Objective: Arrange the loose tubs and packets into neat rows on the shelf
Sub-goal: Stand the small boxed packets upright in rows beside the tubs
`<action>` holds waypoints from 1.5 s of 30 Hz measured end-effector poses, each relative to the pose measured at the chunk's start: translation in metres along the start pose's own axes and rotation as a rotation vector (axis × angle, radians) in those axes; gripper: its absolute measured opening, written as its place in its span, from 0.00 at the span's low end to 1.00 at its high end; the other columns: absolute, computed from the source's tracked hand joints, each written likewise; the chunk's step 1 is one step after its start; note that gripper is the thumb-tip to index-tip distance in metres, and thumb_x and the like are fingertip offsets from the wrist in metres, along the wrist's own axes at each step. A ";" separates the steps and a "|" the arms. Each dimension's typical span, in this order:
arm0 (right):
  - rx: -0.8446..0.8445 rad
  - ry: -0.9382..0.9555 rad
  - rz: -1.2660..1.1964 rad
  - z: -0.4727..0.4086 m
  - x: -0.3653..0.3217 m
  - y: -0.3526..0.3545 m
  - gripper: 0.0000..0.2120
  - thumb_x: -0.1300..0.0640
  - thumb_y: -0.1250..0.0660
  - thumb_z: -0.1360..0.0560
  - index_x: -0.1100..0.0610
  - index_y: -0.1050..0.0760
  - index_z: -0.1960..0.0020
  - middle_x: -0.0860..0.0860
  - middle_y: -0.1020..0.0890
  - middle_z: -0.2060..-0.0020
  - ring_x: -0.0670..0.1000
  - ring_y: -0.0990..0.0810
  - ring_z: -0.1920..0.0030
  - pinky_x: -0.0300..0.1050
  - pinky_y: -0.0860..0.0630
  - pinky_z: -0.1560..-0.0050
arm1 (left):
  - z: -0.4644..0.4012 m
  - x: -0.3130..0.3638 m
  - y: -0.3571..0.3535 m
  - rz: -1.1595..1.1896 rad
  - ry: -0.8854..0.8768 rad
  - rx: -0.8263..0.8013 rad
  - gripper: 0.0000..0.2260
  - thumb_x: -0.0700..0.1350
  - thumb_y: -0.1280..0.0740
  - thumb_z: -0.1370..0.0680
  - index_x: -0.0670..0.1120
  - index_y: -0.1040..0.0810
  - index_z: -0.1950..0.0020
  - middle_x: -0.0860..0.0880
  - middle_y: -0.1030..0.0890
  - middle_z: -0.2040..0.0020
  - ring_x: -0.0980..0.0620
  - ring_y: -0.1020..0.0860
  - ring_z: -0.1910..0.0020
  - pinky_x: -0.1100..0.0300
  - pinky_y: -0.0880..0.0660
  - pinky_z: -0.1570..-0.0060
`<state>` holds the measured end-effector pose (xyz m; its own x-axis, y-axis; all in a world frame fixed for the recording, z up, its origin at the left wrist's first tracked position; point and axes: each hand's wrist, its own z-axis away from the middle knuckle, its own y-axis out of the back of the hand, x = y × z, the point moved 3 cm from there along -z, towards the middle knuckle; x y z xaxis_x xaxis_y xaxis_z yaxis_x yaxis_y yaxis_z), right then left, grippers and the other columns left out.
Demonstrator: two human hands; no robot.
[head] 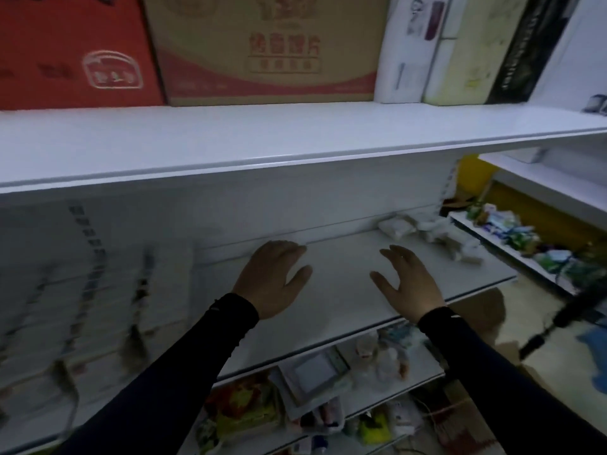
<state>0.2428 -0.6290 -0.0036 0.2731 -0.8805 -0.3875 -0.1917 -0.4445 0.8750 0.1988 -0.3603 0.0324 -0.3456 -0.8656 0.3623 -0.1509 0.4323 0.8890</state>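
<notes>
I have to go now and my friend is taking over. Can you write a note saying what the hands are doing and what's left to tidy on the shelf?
Left hand: open, fingers spread over the bare white metal shelf, holding nothing.
Right hand: open too, holding nothing.
Things: a loose heap of pale plastic packets lies at the back right corner of that shelf, beyond the right hand. The picture is too blurred to tell tubs from packets.
Done: no neat rows yet on this shelf.
Left: pick up the heap and line it up in rows across the bare shelf.
</notes>
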 end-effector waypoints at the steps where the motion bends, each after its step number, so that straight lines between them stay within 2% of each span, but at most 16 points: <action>1: 0.000 -0.024 0.001 -0.006 0.022 0.005 0.27 0.43 0.40 0.22 0.52 0.35 0.27 0.53 0.36 0.26 0.53 0.38 0.27 0.49 0.36 0.31 | -0.016 0.012 -0.014 0.011 -0.010 -0.004 0.37 0.65 0.55 0.26 0.43 0.29 0.28 0.45 0.27 0.30 0.46 0.31 0.31 0.57 0.41 0.29; 6: 0.003 -0.116 -0.007 -0.043 0.131 0.026 0.24 0.45 0.40 0.20 0.55 0.33 0.28 0.55 0.32 0.29 0.55 0.35 0.29 0.52 0.34 0.32 | -0.097 0.070 -0.081 0.021 0.004 -0.066 0.34 0.64 0.51 0.24 0.42 0.29 0.29 0.44 0.26 0.31 0.46 0.30 0.32 0.56 0.37 0.30; 11: 0.115 -0.167 -0.045 -0.089 0.213 0.041 0.17 0.55 0.36 0.21 0.62 0.26 0.36 0.62 0.24 0.40 0.63 0.25 0.40 0.52 0.29 0.42 | -0.169 0.111 -0.140 -0.013 0.036 -0.156 0.29 0.60 0.48 0.20 0.40 0.28 0.30 0.42 0.25 0.33 0.44 0.28 0.34 0.55 0.33 0.34; 14: 0.078 -0.229 -0.029 -0.117 0.245 0.042 0.23 0.54 0.38 0.21 0.66 0.32 0.31 0.66 0.27 0.37 0.65 0.28 0.38 0.55 0.31 0.37 | -0.209 0.126 -0.163 -0.027 0.082 -0.176 0.25 0.57 0.47 0.19 0.37 0.23 0.42 0.39 0.21 0.45 0.40 0.24 0.46 0.52 0.28 0.48; 16: -0.009 -0.300 0.018 -0.132 0.263 0.033 0.28 0.47 0.41 0.21 0.68 0.34 0.31 0.67 0.28 0.37 0.66 0.30 0.37 0.56 0.33 0.36 | -0.235 0.130 -0.174 -0.028 0.113 -0.178 0.18 0.52 0.44 0.19 0.39 0.24 0.45 0.39 0.21 0.49 0.39 0.23 0.50 0.51 0.28 0.53; 18: -0.081 -0.344 0.054 -0.136 0.275 0.024 0.28 0.44 0.44 0.22 0.67 0.33 0.34 0.67 0.26 0.40 0.65 0.29 0.39 0.54 0.33 0.39 | -0.258 0.129 -0.184 -0.034 0.135 -0.165 0.17 0.51 0.44 0.18 0.39 0.24 0.42 0.39 0.21 0.46 0.39 0.24 0.47 0.49 0.27 0.50; 22: -0.065 -0.300 0.023 -0.134 0.275 0.025 0.21 0.50 0.38 0.22 0.64 0.31 0.37 0.64 0.24 0.44 0.63 0.28 0.42 0.51 0.33 0.44 | -0.293 0.117 -0.200 -0.033 0.247 -0.154 0.16 0.47 0.44 0.18 0.39 0.26 0.36 0.37 0.23 0.40 0.37 0.25 0.43 0.49 0.28 0.46; 24: -0.035 -0.270 -0.040 -0.132 0.270 0.031 0.22 0.53 0.34 0.23 0.63 0.32 0.34 0.63 0.27 0.41 0.63 0.29 0.41 0.50 0.32 0.43 | -0.302 0.112 -0.209 -0.017 0.317 -0.182 0.16 0.46 0.45 0.18 0.40 0.26 0.37 0.36 0.23 0.41 0.37 0.25 0.44 0.50 0.28 0.47; 28: -0.029 -0.310 -0.224 -0.130 0.262 0.038 0.28 0.60 0.32 0.25 0.62 0.37 0.28 0.62 0.36 0.34 0.61 0.28 0.40 0.42 0.32 0.43 | -0.304 0.112 -0.217 0.012 0.352 -0.202 0.21 0.47 0.38 0.19 0.43 0.33 0.27 0.40 0.29 0.30 0.39 0.30 0.33 0.53 0.34 0.35; 30: -0.008 -0.366 -0.308 -0.128 0.261 0.038 0.27 0.61 0.31 0.26 0.62 0.34 0.29 0.61 0.34 0.35 0.60 0.26 0.42 0.36 0.34 0.47 | -0.302 0.112 -0.214 0.082 0.407 -0.167 0.24 0.47 0.33 0.22 0.40 0.32 0.29 0.38 0.28 0.32 0.38 0.29 0.34 0.54 0.32 0.37; 34: 0.103 -0.462 -0.687 -0.123 0.250 0.039 0.18 0.63 0.32 0.27 0.58 0.28 0.38 0.53 0.23 0.49 0.48 0.22 0.55 0.35 0.25 0.58 | -0.297 0.099 -0.210 0.213 0.590 -0.222 0.21 0.49 0.28 0.27 0.42 0.23 0.36 0.41 0.21 0.38 0.44 0.22 0.40 0.55 0.26 0.41; 36: 0.086 -0.540 -0.897 -0.120 0.241 0.033 0.14 0.61 0.32 0.25 0.56 0.28 0.41 0.54 0.21 0.49 0.52 0.21 0.53 0.46 0.21 0.54 | -0.286 0.094 -0.207 0.382 0.666 -0.209 0.15 0.45 0.25 0.30 0.42 0.18 0.46 0.42 0.16 0.47 0.46 0.18 0.51 0.54 0.21 0.50; 38: 0.035 -0.602 -1.076 -0.118 0.232 0.024 0.12 0.60 0.32 0.24 0.58 0.28 0.42 0.58 0.20 0.48 0.57 0.20 0.49 0.52 0.21 0.50 | -0.271 0.095 -0.202 0.617 0.747 -0.142 0.17 0.42 0.24 0.34 0.41 0.22 0.48 0.41 0.17 0.50 0.44 0.19 0.55 0.50 0.20 0.55; 40: -0.020 -0.627 -1.297 -0.119 0.219 0.016 0.12 0.63 0.33 0.24 0.63 0.27 0.42 0.62 0.19 0.48 0.60 0.19 0.49 0.51 0.20 0.51 | -0.255 0.097 -0.199 0.880 0.803 -0.099 0.19 0.38 0.26 0.32 0.39 0.26 0.44 0.38 0.19 0.48 0.42 0.19 0.54 0.47 0.20 0.53; 42: -0.077 -0.628 -1.441 -0.119 0.206 0.010 0.11 0.65 0.34 0.24 0.66 0.26 0.43 0.62 0.18 0.50 0.58 0.18 0.51 0.46 0.19 0.54 | -0.243 0.100 -0.199 1.088 0.805 -0.103 0.15 0.36 0.31 0.26 0.39 0.26 0.40 0.37 0.20 0.46 0.44 0.20 0.56 0.50 0.21 0.54; 45: -0.139 -0.652 -1.501 -0.119 0.188 0.001 0.11 0.64 0.34 0.24 0.65 0.26 0.43 0.60 0.18 0.50 0.55 0.18 0.52 0.48 0.20 0.49 | -0.230 0.107 -0.195 1.259 0.793 -0.081 0.06 0.38 0.36 0.22 0.46 0.24 0.47 0.42 0.19 0.51 0.48 0.21 0.61 0.56 0.24 0.57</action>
<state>0.4065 -0.7756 -0.0414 -0.3010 0.3665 -0.8804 -0.0473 -0.9278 -0.3701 0.4040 -0.5955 -0.0379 0.3783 0.1354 0.9157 -0.0837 0.9902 -0.1118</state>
